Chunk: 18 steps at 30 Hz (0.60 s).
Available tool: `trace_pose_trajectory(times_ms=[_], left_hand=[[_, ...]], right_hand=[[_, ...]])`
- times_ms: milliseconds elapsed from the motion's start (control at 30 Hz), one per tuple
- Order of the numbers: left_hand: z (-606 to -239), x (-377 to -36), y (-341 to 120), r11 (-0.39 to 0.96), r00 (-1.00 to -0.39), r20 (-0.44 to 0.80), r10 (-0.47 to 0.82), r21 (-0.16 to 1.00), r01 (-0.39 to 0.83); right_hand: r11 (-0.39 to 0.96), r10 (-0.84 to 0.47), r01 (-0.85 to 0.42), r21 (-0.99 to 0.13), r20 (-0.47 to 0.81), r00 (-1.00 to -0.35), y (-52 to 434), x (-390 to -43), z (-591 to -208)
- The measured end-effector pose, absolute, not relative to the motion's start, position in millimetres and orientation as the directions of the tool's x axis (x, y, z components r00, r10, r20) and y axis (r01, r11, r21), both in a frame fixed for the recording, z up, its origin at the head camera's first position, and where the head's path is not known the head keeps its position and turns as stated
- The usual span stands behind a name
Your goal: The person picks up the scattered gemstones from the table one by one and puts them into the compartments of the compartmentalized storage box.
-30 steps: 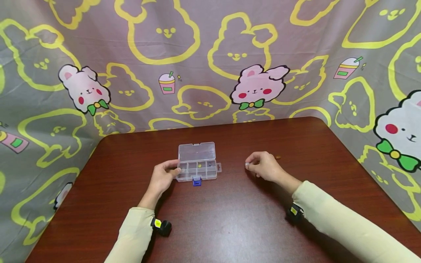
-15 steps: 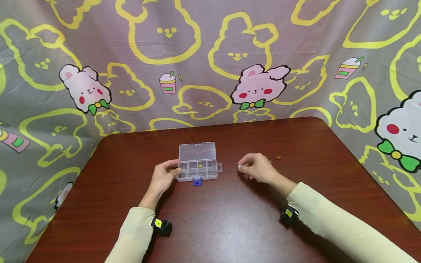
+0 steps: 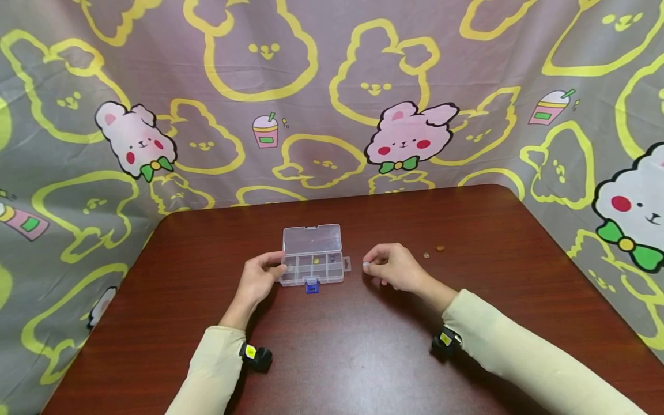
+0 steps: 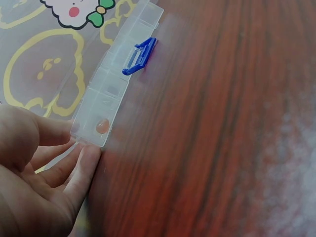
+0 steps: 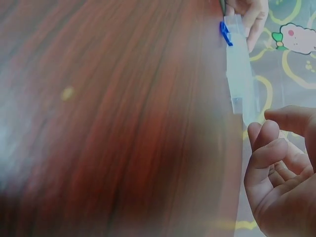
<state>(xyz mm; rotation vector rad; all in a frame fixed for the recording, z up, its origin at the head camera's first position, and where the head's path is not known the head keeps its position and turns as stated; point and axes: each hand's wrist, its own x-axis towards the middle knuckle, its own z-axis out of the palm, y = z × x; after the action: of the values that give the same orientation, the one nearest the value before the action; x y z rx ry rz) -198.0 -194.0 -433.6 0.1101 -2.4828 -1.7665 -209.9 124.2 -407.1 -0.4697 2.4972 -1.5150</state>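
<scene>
A clear plastic compartment box (image 3: 312, 240) stands on the table with its lid up and its blue latch (image 3: 312, 287) hanging at the front. My left hand (image 3: 257, 276) holds the box's left end between thumb and fingers. Inside the box are a small yellow stone (image 3: 316, 261) and a darker small piece (image 3: 333, 260). Through the wall in the left wrist view shows an orange-brown stone (image 4: 102, 126). To the right of the box, my right hand (image 3: 398, 267) pinches a small pale stone (image 3: 366, 266) between thumb and index finger; in the right wrist view the fingers hide it.
Two small stones lie on the table right of my right hand: a pale one (image 3: 426, 255) and a brown one (image 3: 440, 248). The brown wooden table (image 3: 332, 351) meets a patterned curtain (image 3: 321, 75) at the back and sides.
My right hand has moved left with the pale stone, closer to the box, uncovering the two stones behind it. The left hand and the box stay in place.
</scene>
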Motion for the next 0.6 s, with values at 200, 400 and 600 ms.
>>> trace_pose_trajectory(times_ms=[200,400,600], left_hand=[[-433.5,-198.4,-192.8,0.324,-0.993,0.029,-0.113,0.946,-0.009],[-433.2,-197.9,-193.3,0.326,-0.993,0.024,-0.117,0.945,-0.015],[-433.4,-198.3,-193.3,0.329,-0.992,0.018,-0.122,0.944,-0.023]], right_hand=[[0.402,-0.378,-0.186,-0.897,0.022,-0.925,113.6,-208.7,-404.1],[0.386,-0.386,-0.179,-0.905,0.018,-0.922,100.4,-208.3,-401.2],[0.375,-0.408,-0.213,-0.902,0.045,-0.912,87.0,-209.0,-401.4]])
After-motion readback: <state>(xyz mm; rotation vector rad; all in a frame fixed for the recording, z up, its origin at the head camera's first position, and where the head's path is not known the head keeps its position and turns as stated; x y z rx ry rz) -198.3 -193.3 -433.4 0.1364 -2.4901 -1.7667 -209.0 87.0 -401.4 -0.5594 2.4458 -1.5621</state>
